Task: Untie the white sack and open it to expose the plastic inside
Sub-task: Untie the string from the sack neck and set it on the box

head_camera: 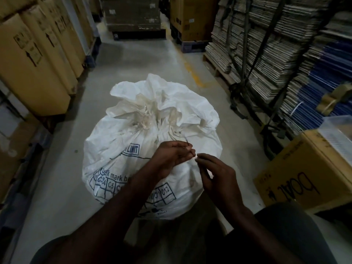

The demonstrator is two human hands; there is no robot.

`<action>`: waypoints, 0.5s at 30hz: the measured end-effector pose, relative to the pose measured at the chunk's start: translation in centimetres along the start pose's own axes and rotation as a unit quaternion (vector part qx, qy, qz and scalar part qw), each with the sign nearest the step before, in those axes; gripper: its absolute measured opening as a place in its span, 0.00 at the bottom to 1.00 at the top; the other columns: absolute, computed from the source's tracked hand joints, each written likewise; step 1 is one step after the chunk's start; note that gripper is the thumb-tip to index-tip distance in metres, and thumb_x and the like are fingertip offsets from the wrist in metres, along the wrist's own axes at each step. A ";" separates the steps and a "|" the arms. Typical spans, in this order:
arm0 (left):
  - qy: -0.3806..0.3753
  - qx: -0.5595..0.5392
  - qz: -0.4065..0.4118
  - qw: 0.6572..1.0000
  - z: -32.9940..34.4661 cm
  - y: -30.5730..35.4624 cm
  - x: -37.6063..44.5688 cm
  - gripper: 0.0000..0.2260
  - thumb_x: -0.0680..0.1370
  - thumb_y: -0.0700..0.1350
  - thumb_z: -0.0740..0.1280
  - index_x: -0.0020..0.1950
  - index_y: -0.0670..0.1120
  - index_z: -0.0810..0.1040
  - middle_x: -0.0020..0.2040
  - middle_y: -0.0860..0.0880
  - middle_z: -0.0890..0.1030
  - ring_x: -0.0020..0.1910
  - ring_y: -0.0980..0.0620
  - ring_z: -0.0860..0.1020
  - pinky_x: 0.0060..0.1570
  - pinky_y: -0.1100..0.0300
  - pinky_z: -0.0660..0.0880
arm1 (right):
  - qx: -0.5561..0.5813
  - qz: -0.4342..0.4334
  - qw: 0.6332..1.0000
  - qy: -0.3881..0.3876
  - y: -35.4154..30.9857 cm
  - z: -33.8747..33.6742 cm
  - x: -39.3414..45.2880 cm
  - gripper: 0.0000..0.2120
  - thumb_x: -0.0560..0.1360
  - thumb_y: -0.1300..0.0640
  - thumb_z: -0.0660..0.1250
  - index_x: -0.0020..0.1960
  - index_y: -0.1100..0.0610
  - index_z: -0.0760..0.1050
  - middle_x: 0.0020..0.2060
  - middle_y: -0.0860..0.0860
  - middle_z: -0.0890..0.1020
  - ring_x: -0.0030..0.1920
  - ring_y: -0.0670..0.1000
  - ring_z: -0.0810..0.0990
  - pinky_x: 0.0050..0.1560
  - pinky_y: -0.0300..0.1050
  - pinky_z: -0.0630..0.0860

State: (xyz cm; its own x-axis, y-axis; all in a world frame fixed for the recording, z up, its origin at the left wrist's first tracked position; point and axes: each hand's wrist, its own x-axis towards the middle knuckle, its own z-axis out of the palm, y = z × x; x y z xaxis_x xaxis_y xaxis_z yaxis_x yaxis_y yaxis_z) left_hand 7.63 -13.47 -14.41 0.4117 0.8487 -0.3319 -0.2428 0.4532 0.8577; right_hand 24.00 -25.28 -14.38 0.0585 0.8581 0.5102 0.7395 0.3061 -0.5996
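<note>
The white sack [152, 134] is seen upright on the floor [133, 60], its neck bunched and tied. A thin string [187, 144] is pinched by the left hand [171, 157] and the right hand [215, 174] above the sack's near side.

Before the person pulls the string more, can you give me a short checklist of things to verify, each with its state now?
1. Left hand holds the string: ok, thumb and fingers pinch it.
2. Right hand holds the string end: ok, fingertips pinch beside the left hand.
3. Neck of the white sack loosened: not ok, it is gathered tight.
4. Knot undone: cannot tell, the string is too thin to follow.
5. Plastic inside exposed: not ok, none shows.
6. Sack standing steady on the floor: ok, upright between the cardboard boxes and the stacked flat cartons.
</note>
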 end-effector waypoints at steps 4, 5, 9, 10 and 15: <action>-0.022 0.027 -0.015 0.999 3.1 -1.1 0.4 0.08 0.81 0.32 0.70 0.60 0.32 0.82 0.49 0.37 0.87 0.46 0.47 0.88 0.46 0.61 0.84 | -0.007 0.031 0.999 0.008 0.7 -0.9 -0.9 0.20 0.71 0.72 0.76 0.59 0.55 0.86 0.58 0.47 0.87 0.59 0.40 0.83 0.62 0.38 0.80; -0.025 0.021 -0.014 0.999 3.7 -1.2 0.5 0.09 0.82 0.32 0.70 0.61 0.31 0.81 0.50 0.36 0.87 0.46 0.47 0.88 0.46 0.61 0.84 | -0.011 0.038 0.999 0.009 0.9 -1.1 -1.1 0.20 0.71 0.72 0.76 0.60 0.56 0.86 0.58 0.47 0.87 0.59 0.41 0.84 0.62 0.39 0.80; -0.025 0.005 -0.004 1.000 4.4 -0.2 1.0 0.10 0.82 0.36 0.71 0.62 0.35 0.81 0.56 0.37 0.88 0.53 0.42 0.88 0.54 0.54 0.86 | -0.015 0.063 0.998 0.026 2.3 -2.0 -1.3 0.17 0.74 0.68 0.74 0.60 0.54 0.87 0.60 0.47 0.86 0.61 0.41 0.84 0.62 0.43 0.82; -0.023 0.008 0.001 1.000 4.3 0.1 1.1 0.09 0.83 0.38 0.71 0.62 0.37 0.82 0.57 0.38 0.88 0.55 0.42 0.88 0.57 0.54 0.85 | -0.007 0.072 0.997 0.034 2.6 -2.3 -1.2 0.16 0.74 0.66 0.73 0.60 0.53 0.87 0.60 0.46 0.86 0.61 0.40 0.83 0.62 0.42 0.81; 0.002 0.002 0.030 1.000 2.8 1.7 1.0 0.08 0.82 0.44 0.73 0.58 0.43 0.85 0.56 0.45 0.89 0.57 0.46 0.88 0.57 0.56 0.84 | 0.000 0.094 0.993 0.077 4.6 -3.5 -0.3 0.13 0.76 0.64 0.75 0.56 0.51 0.88 0.56 0.42 0.87 0.57 0.34 0.83 0.59 0.34 0.80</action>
State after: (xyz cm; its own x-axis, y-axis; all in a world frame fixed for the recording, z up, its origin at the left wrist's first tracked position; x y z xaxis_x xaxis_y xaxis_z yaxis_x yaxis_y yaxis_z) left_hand 10.04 -12.60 -12.17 0.3934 0.8751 -0.2819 -0.2626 0.4008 0.8777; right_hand 29.74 -25.55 -15.12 0.2978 0.8269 0.4771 0.7058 0.1458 -0.6932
